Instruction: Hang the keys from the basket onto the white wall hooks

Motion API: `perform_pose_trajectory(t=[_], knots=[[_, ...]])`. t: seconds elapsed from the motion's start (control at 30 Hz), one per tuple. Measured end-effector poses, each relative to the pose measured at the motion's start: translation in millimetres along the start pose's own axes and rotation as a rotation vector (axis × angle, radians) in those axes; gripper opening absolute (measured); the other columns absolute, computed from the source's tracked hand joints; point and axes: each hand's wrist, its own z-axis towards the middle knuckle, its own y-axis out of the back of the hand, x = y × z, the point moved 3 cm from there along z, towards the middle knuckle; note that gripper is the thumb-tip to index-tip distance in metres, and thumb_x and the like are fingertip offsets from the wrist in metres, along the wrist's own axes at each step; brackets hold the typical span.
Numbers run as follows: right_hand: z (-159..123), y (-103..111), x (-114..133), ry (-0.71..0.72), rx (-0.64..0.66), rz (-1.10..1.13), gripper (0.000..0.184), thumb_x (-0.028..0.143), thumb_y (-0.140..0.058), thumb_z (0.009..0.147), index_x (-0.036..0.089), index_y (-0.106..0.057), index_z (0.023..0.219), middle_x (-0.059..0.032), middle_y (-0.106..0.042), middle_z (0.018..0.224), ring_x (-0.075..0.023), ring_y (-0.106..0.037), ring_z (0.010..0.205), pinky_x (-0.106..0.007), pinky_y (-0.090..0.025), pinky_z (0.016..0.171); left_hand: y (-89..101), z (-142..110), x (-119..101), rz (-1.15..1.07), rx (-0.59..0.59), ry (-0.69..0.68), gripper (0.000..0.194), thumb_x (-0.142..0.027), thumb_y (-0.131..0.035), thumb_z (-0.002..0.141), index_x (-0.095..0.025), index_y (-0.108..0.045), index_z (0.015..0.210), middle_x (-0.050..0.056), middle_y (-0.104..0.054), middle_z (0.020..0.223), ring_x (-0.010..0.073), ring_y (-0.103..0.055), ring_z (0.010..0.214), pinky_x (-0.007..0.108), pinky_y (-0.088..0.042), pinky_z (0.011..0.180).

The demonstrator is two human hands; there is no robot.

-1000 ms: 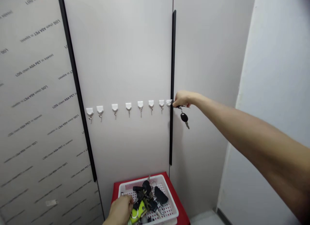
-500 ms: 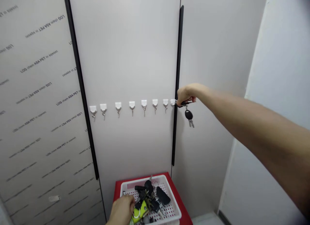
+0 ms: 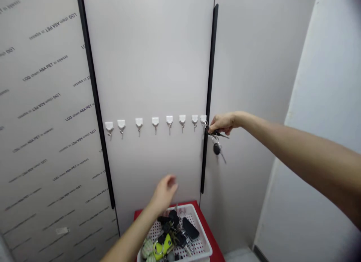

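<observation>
My right hand [image 3: 221,123] pinches a bunch of keys [image 3: 216,148] at the rightmost white adhesive hook [image 3: 203,119]. One black-headed key dangles from a ring below my fingers, and another key points to the right. Whether the ring is over the hook's metal part I cannot make out. My left hand [image 3: 166,190], blurred, hangs above the basket with fingers loosely curled, a gap beside the thumb and nothing visible in it. Below it, the white plastic basket [image 3: 208,250] holds several black keys [image 3: 173,220], a lime-yellow key holder [image 3: 163,246] and a pale green ribbed item [image 3: 147,249].
Several more white hooks [image 3: 155,121] run in a row to the left across the cabinet door. Long black handles [image 3: 97,100] [image 3: 211,81] stand upright beside the panels. The basket rests on a red surface [image 3: 216,250]. A white wall [image 3: 318,104] rises at the right.
My left hand has risen out of the basket toward the hooks. My right hand has dropped slightly with the keys, and the dangling key has swung. The view has shifted a little.
</observation>
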Motion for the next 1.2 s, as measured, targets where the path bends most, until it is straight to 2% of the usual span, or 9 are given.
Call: perform_pose_trajectory(t=[0.17,0.3,0.4,0.53,0.63,0.8,1.03,1.13,1.2], knots=[[3.4,-16.5,-20.7,0.168,-0.052,0.333,0.014,0.026,-0.053,0.057,0.015,-0.046,0.057,0.0083,-0.026,0.038,-0.0009,-0.024,0.032,-0.017,-0.032,0.034,-30.5,84.7,-112.5,-0.477,0.020,0.042,0.033,-0.031,-0.035,0.068,-0.014,-0.042,0.096,0.006,-0.052,0.086,0.0088,-0.048,0.067,0.020,-0.036,0.057],[2.9,-15.5,-37.0,0.253,-0.057,0.487,0.015,0.028,-0.051,0.059,0.014,-0.046,0.058,0.0077,-0.029,0.038,-0.0008,-0.025,0.032,-0.017,-0.033,0.035,-56.1,110.6,-150.6,-0.693,0.055,0.116,0.034,-0.038,-0.034,0.067,-0.012,-0.050,0.083,0.004,-0.053,0.069,0.0063,-0.044,0.051,0.019,-0.032,0.049],[-1.1,-10.0,-48.0,0.350,-0.027,0.578,0.017,0.028,-0.048,0.062,0.014,-0.050,0.071,0.0066,-0.034,0.042,-0.0005,-0.026,0.033,-0.017,-0.034,0.036,-55.5,118.5,-160.4,-0.782,0.051,0.134,0.024,-0.032,-0.040,0.065,-0.012,-0.052,0.072,0.000,-0.050,0.055,0.0055,-0.042,0.046,0.020,-0.031,0.049],[-0.5,-6.8,-59.5,0.440,-0.062,0.647,0.034,0.026,-0.049,0.063,0.018,-0.045,0.096,0.0088,-0.031,0.041,-0.0005,-0.026,0.032,-0.016,-0.034,0.036,-35.2,126.6,-170.5,-0.783,-0.028,0.137,0.012,-0.023,-0.044,0.061,-0.014,-0.052,0.062,-0.002,-0.050,0.047,0.0057,-0.044,0.047,0.020,-0.031,0.053],[8.4,-11.3,-59.0,0.517,-0.148,0.615,0.051,0.023,-0.051,0.061,0.023,-0.034,0.110,0.0092,-0.032,0.041,-0.0015,-0.031,0.034,-0.015,-0.032,0.034,-27.4,130.9,-175.2,-0.811,0.048,0.202,0.012,-0.023,-0.041,0.062,-0.014,-0.048,0.058,-0.003,-0.049,0.043,0.0060,-0.046,0.045,0.019,-0.033,0.051],[30.9,-29.9,-50.8,0.629,-0.205,0.746,0.050,0.029,-0.046,0.065,0.022,-0.032,0.112,0.0081,-0.038,0.043,-0.0012,-0.032,0.033,-0.015,-0.033,0.035,-31.2,140.8,-183.1,-0.928,0.231,0.265,0.017,-0.021,-0.033,0.065,-0.013,-0.041,0.052,-0.006,-0.035,0.031,0.0038,-0.039,0.033,0.016,-0.032,0.041],[36.9,-49.4,-53.4,0.590,-0.419,0.740,0.053,0.021,-0.046,0.062,0.020,-0.030,0.112,0.0102,-0.034,0.037,-0.0024,-0.031,0.031,-0.015,-0.031,0.034,-5.6,141.7,-210.7,-0.824,0.161,0.102,0.015,-0.022,-0.035,0.065,-0.014,-0.037,0.052,-0.008,-0.026,0.031,0.0027,-0.033,0.029,0.013,-0.025,0.033],[23.8,-62.2,-58.0,0.541,-0.505,0.749,0.047,0.025,-0.045,0.062,0.017,-0.035,0.107,0.0098,-0.034,0.038,-0.0021,-0.029,0.031,-0.014,-0.029,0.033,1.4,115.6,-185.2,-0.627,0.168,0.048,0.013,-0.024,-0.037,0.063,-0.014,-0.041,0.055,-0.007,-0.034,0.033,0.0039,-0.037,0.031,0.015,-0.029,0.036],[15.7,-84.2,-58.4,0.548,-0.378,0.720,0.037,0.028,-0.045,0.062,0.015,-0.044,0.096,0.0082,-0.035,0.041,-0.0018,-0.028,0.033,-0.014,-0.027,0.033,-3.4,92.3,-145.8,-0.440,0.174,0.089,0.013,-0.025,-0.040,0.061,-0.013,-0.042,0.055,-0.005,-0.039,0.036,0.0050,-0.040,0.034,0.016,-0.030,0.038]])
